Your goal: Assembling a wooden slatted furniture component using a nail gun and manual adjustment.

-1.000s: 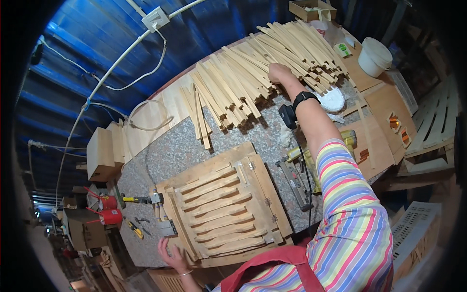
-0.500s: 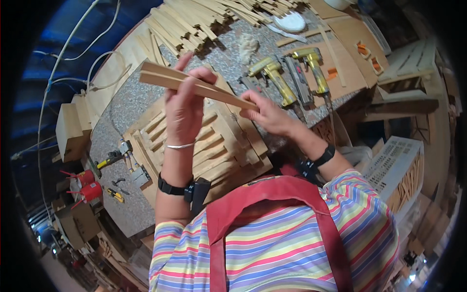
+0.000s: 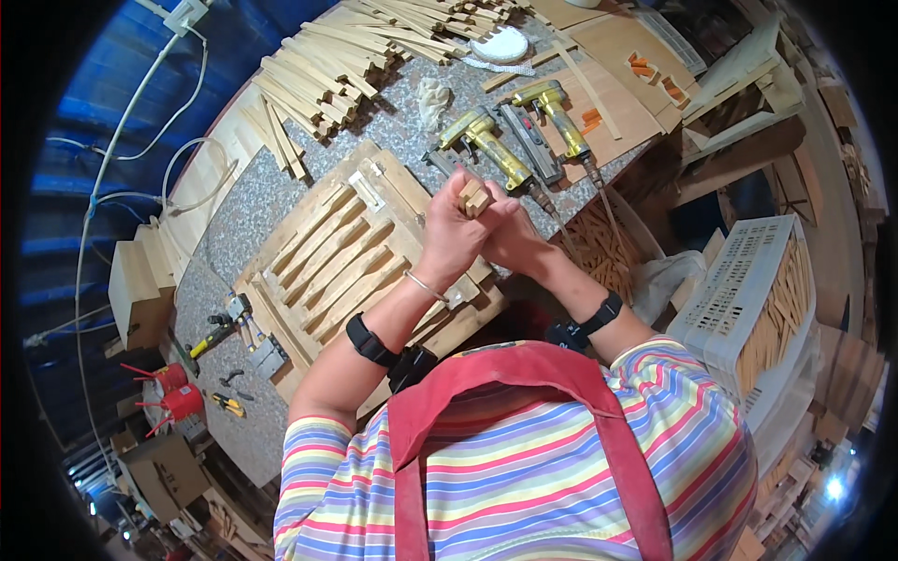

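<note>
- Here we are at the speckled table (image 3: 369, 131), both hands together over its near edge!
- The left hand (image 3: 447, 241) is closed around a small bundle of wooden strips (image 3: 474, 198), ends poking up toward us.
- The right hand (image 3: 516, 239) presses in beside it, curled onto the same bundle, fingertips partly hidden.
- Just beneath, by the surface's near edge, lies the wooden frame (image 3: 372, 166), slats (image 3: 323, 245) side by side in it, forearm covering part.
- Over toward the right edge, two yellow nail guns: one (image 3: 493, 150) near the hands, another (image 3: 561, 122) beyond.
- Look to the far edge: a big spread of loose strips (image 3: 323, 79), a white pad (image 3: 499, 44) near its right end.
- By the left edge, yellow-handled pliers (image 3: 229, 405); two red cans (image 3: 182, 402) sit just beside that edge.
</note>
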`<state>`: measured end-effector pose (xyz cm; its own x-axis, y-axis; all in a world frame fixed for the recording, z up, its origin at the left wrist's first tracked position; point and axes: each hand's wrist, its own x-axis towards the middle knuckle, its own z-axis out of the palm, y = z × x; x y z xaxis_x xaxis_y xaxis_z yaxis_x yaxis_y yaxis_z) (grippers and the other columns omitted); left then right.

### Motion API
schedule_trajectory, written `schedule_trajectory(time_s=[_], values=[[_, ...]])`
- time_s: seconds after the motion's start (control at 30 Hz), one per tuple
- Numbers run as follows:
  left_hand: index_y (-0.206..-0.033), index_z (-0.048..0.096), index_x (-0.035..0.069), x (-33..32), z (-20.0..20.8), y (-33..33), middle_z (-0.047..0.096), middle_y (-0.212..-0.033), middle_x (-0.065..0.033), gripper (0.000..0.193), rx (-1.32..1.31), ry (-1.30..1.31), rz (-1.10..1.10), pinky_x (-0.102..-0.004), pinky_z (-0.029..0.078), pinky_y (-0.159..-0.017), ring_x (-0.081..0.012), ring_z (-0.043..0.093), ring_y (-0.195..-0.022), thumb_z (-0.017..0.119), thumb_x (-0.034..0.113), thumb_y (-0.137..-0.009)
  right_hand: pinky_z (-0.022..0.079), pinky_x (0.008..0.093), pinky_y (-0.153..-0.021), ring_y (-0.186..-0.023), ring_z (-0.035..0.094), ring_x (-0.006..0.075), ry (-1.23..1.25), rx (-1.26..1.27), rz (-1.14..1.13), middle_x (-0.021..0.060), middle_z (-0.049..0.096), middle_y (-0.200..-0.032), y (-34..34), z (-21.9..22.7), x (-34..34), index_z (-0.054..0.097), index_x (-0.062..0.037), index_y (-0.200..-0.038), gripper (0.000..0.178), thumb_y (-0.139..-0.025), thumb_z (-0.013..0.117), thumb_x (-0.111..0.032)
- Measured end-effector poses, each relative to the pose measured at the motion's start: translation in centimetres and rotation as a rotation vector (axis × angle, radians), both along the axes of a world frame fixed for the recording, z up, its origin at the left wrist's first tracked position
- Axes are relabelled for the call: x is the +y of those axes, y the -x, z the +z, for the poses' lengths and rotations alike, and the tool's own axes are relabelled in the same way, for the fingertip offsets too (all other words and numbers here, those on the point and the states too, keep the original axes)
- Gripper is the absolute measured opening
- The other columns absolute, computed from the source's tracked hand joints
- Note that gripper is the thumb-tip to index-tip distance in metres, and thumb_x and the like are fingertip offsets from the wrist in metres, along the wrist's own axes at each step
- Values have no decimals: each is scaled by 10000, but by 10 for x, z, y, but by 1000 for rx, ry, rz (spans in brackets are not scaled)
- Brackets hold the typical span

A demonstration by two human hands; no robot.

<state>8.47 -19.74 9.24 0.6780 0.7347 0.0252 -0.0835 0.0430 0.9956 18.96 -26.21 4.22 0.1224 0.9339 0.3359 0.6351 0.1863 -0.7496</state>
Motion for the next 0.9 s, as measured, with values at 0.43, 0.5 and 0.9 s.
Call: schedule_trajectory(time_s=[0.43,0.5,0.9], values=[[-1287,462,22,27,-9,59,514,-1242,-107,609,5,-254,169,-372,328,-1057,-243,465,-1207,711,160,-748,502,416,-702,-827,583,347,73,-15,78,133,506,-845,-11,7,7,582,-43,-858,129,-786,657,-119],[-1291,456,2,37,-16,87,503,-1266,-121,560,26,-240,275,-370,341,-1052,-241,470,-1211,668,162,-798,498,351,-665,-758,601,242,276,206,101,92,561,-802,-42,20,21,572,-37,-862,162,-875,609,-194],[-1207,503,8,-6,-57,190,538,-1184,-94,321,359,-48,634,-318,378,-990,-186,503,-1116,580,80,-903,503,430,-756,-844,617,383,-24,-85,-494,192,633,-916,-251,16,238,582,-26,-1021,333,-861,598,-317]])
